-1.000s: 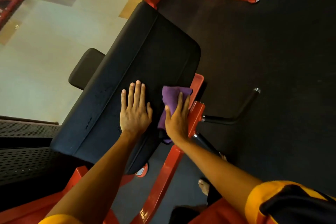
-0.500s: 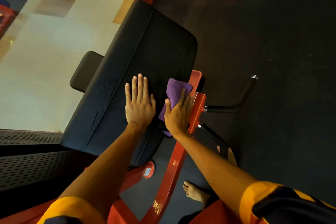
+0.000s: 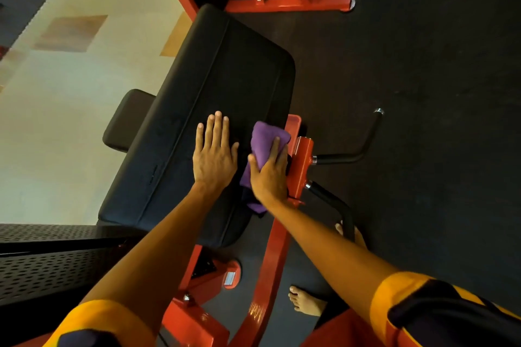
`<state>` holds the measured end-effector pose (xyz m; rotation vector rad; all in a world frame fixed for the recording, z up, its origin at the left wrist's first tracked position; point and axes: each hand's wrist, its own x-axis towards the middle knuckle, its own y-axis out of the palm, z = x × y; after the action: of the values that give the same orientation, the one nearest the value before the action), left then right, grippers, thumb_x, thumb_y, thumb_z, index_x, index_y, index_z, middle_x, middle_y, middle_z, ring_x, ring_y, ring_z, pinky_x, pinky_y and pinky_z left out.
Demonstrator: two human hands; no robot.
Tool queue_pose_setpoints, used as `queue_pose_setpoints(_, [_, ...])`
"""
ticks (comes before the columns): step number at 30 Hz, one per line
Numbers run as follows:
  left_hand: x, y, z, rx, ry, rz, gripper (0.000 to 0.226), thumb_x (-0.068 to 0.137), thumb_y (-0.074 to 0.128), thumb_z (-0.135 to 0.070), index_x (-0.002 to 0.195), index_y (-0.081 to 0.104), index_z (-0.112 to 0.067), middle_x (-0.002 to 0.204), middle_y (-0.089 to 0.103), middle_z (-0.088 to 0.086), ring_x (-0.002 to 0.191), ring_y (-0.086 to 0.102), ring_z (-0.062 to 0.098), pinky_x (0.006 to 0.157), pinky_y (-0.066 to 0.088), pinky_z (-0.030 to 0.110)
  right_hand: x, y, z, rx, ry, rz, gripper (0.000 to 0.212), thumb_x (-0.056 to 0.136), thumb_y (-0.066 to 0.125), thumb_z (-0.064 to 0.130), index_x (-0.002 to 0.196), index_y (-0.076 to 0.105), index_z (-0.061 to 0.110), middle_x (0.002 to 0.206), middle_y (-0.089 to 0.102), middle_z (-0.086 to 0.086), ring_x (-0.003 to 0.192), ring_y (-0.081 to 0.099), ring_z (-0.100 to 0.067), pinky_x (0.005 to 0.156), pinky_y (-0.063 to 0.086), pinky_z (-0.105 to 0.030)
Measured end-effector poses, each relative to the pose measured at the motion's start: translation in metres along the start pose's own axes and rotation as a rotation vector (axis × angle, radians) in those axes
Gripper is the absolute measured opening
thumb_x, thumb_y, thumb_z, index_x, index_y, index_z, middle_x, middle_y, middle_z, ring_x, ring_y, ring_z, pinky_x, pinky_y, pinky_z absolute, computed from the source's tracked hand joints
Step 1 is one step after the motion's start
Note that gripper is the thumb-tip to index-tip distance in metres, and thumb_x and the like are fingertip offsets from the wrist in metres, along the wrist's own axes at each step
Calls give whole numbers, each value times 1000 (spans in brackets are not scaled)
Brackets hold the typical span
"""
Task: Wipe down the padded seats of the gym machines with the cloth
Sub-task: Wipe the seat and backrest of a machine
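Here, left hand (image 3: 214, 155) flat, fingers straight, on black seat pad (image 3: 225, 70) | right hand (image 3: 269, 175) presses purple cloth (image 3: 266, 141) at pad's right edge | advice: firm, overlapping strokes

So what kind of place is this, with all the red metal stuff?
Most likely a gym. A big black padded seat sits on a red steel frame with a black handle bar. The dark floor looks like rubber matting, and a second red machine base stands beyond.
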<state>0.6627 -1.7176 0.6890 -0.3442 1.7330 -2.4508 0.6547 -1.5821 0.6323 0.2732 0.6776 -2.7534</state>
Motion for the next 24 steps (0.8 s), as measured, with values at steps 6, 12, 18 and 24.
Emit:
queue_pose_setpoints(6, [-21, -3, 14, 24, 59, -11, 64, 108, 22, -44, 160, 22, -6, 168, 17, 13, 156, 11, 27, 127, 3, 49, 32, -10, -15, -89, -63, -41, 70, 105, 46, 48, 162, 20, 18, 170, 9, -17, 156, 10, -36, 126, 16, -54])
queue_pose_setpoints(12, [-47, -5, 28, 7, 48, -36, 62, 108, 24, -42, 160, 23, -8, 168, 18, 12, 156, 11, 26, 127, 3, 49, 18, 8, 11, -43, -144, -150, 66, 103, 47, 51, 160, 30, 22, 169, 20, -7, 157, 9, -31, 128, 8, -49])
queue_pose_setpoints(18, [-70, -3, 35, -12, -4, -29, 59, 110, 24, -38, 160, 21, -9, 169, 14, 10, 157, 6, 25, 127, 2, 47, -7, 4, -23, -203, -516, 27, 62, 103, 42, 49, 157, 36, 19, 167, 26, -6, 157, 13, -29, 127, 16, -53])
queue_pose_setpoints(24, [-88, -5, 38, -6, -27, -50, 60, 109, 26, -39, 161, 21, -9, 169, 14, 10, 157, 7, 25, 128, 4, 47, 44, -7, 32, -88, -155, -78, 54, 108, 42, 41, 157, 36, 18, 168, 22, -8, 157, 9, -30, 128, 7, -49])
